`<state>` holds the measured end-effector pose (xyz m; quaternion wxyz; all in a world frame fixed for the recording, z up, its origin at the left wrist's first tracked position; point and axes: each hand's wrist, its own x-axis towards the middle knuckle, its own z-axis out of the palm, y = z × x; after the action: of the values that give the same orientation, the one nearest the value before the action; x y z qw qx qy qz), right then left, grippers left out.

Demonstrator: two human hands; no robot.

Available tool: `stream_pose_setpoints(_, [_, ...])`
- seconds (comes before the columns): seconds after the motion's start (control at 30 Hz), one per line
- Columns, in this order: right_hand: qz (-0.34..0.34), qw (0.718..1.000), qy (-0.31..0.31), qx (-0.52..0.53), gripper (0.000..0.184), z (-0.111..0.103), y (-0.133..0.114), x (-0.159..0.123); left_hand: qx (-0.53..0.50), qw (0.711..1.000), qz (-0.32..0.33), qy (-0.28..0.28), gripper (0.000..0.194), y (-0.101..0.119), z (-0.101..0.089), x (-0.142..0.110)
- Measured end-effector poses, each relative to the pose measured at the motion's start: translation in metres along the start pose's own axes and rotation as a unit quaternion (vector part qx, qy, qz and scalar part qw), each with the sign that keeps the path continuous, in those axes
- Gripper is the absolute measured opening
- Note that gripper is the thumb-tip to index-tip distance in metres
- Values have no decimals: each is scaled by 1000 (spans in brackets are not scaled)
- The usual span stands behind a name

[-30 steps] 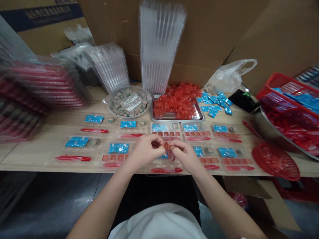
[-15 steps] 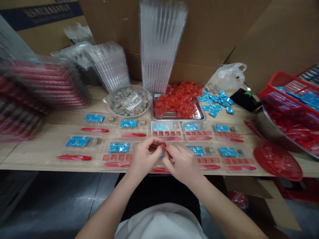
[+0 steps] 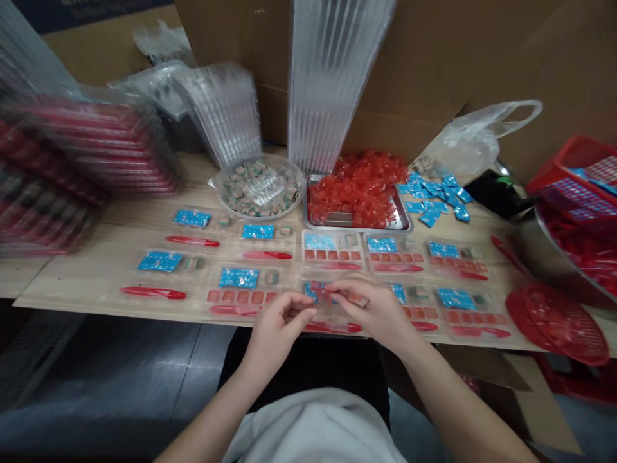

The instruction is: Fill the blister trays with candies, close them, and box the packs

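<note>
As I view the station remotely, a pale wooden tabletop [image 3: 116, 222] stands before cardboard [image 3: 457, 58], grey floor [image 3: 159, 366] below its front edge. Near that edge's middle, my right hand [image 3: 378, 308] pinches a red piece [image 3: 322, 295] above a tray [image 3: 332, 315]; my left hand [image 3: 279, 323] curls alongside, thumb near forefinger, grip indeterminable.

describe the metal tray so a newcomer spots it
Find the tall stack of clear trays by the cardboard. Just in front, right of the round plastic tub, sits the metal tray. Unlike the tub, it's rectangular and heaped with red pieces.
</note>
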<state>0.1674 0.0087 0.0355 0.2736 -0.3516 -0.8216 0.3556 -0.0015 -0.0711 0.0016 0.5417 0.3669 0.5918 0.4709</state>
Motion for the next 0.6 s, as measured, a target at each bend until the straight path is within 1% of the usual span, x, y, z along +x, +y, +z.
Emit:
stream_pose_setpoints(0.07, [6, 1000, -6, -11, 12, 7, 3, 10, 25, 999, 13, 29, 18, -6, -3, 0])
stream_pose_setpoints(0.13, [9, 999, -34, -11, 10, 15, 5, 19, -4, 1000, 1, 19, 20, -7, -3, 4])
stream_pose_setpoints(0.17, [9, 999, -39, -12, 10, 19, 7, 23, -24, 1000, 0, 13, 20, -7, -3, 7])
stream_pose_setpoints(0.2, [10, 999, -29, -18, 10, 20, 8, 24, -34, 999, 4, 15, 20, -6, -4, 9])
stream_pose_setpoints(0.23, [16, 999, -3, -28, 12, 20, 10, 25, -27, 999, 18, 29, 20, -4, -5, 11])
stream_pose_setpoints(0.27, [25, 998, 35, -40, 13, 18, 12, 23, 1, 998, 41, 54, 18, -2, -8, 11])
stream_pose_setpoints(0.33, [48, 991, 105, -66, 13, 7, 16, 12, 103, 983, 108, 108, 16, 1, -16, 8])
stream_pose_setpoints(0.37, [58, 989, 114, -80, 13, 0, 17, 3, 159, 969, 142, 123, 15, 2, -21, 4])
stream_pose_setpoints(0.4, [61, 989, 101, -92, 13, -6, 17, -7, 209, 954, 174, 127, 14, 3, -26, 0])
stream_pose_setpoints(0.47, [49, 992, 44, -110, 15, -13, 15, -29, 273, 931, 216, 109, 13, 3, -34, -7])
stream_pose_setpoints(0.53, [40, 991, 0, -128, 17, -8, 13, -47, 299, 923, 226, 84, 12, 1, -36, -12])
stream_pose_setpoints(0.6, [43, 987, -16, -155, 21, 4, 12, -57, 308, 923, 220, 62, 13, -1, -32, -14])
